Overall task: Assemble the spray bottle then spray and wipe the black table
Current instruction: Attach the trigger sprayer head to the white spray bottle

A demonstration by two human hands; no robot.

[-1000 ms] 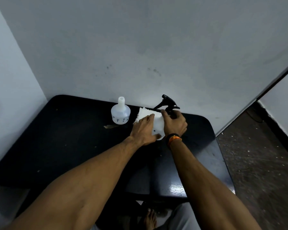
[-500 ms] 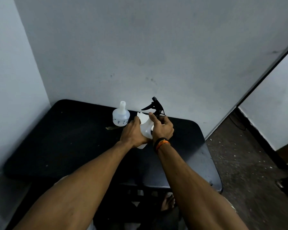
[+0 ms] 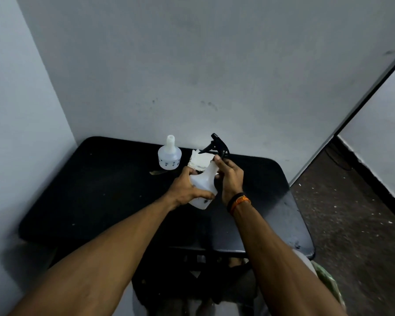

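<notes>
Fitting trigger sprayer head point(image 3: 218, 147) onto white bottle point(image 3: 203, 187): left hand point(image 3: 187, 190) gripped bottle, right hand point(image 3: 229, 176) gripped head; spraying, wiping black table point(image 3: 89, 190) outstanding.

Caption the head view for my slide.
Both hands, left and right, fit the black trigger onto a white bottle.

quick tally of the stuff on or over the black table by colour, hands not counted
White: 3, the bottle gripped by the left hand, a second bottle standing at the back, and the stack of paper towels.
Black: 1, the spray trigger head held by the right hand.
Brownish: 1, a small scrap lying on the table.
Total: 5
</notes>
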